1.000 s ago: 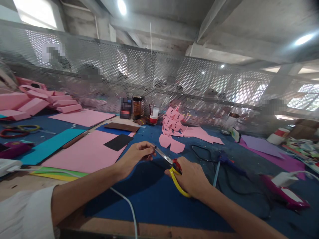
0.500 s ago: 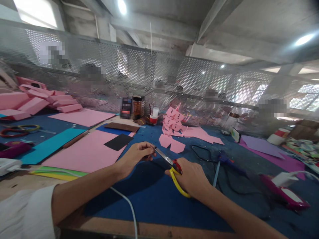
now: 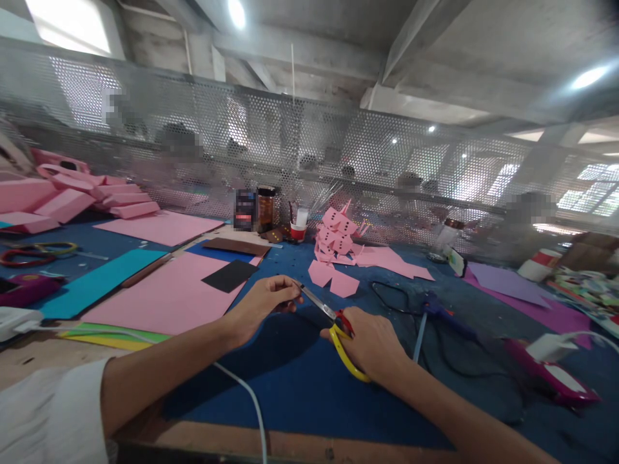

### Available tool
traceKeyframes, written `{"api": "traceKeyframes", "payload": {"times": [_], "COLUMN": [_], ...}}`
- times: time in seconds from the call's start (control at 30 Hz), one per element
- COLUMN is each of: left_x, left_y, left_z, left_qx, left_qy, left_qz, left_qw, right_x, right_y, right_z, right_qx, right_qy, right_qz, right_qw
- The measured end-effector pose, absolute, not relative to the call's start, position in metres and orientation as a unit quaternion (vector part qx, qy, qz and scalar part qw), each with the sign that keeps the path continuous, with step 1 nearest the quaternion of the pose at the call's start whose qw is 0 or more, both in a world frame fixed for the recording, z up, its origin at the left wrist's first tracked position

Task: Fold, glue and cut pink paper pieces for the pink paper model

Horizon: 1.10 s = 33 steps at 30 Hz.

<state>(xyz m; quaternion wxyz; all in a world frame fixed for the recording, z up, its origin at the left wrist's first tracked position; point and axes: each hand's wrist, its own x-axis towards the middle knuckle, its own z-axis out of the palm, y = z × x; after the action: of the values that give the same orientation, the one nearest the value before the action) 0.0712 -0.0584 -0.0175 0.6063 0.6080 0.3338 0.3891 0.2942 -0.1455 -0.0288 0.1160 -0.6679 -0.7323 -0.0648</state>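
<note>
My right hand [image 3: 374, 341] grips a pair of scissors [image 3: 329, 312] by handles that are yellow and red. The blades slant up and left, and their tips reach the fingers of my left hand [image 3: 273, 296]. Those fingers are pinched together beside the tips; whatever sits between them is too small or dark to make out. Both hands are held over the dark blue mat [image 3: 290, 393]. Just behind them lie pink cut paper pieces [image 3: 333, 278] and a small pile of pink cutouts with black dots [image 3: 336, 235].
A glue gun [image 3: 442, 312] with its black cord lies right, near a magenta power strip [image 3: 556, 380]. At left are pink sheets [image 3: 159, 293], a black paper piece [image 3: 229, 276], a teal strip [image 3: 104, 280] and folded pink shapes [image 3: 72, 196]. A perforated metal screen [image 3: 271, 129] stands behind.
Both hands and the scissors stay almost exactly where they were. Beyond the screen, a blurred figure at the far left has shifted slightly.
</note>
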Motion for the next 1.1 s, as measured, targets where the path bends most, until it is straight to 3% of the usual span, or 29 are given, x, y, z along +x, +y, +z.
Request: {"api": "traceKeyframes", "payload": {"times": [0.63,1.1], "left_x": [0.0705,0.0712], "left_y": [-0.0587,-0.0575], "left_z": [-0.0167,-0.0158], "left_qx": [0.619,0.600], "left_qy": [0.355,0.338], "left_qz": [0.377,0.405], "left_qw": [0.591,0.601], "right_x": [0.2950,0.2957], "right_y": [-0.1445,-0.1437], "right_z": [-0.0251,-0.0305], "right_qx": [-0.675,-0.669], "right_qy": [-0.730,-0.729], "right_qz": [-0.048,-0.055], "right_qw": [0.090,0.138]}}
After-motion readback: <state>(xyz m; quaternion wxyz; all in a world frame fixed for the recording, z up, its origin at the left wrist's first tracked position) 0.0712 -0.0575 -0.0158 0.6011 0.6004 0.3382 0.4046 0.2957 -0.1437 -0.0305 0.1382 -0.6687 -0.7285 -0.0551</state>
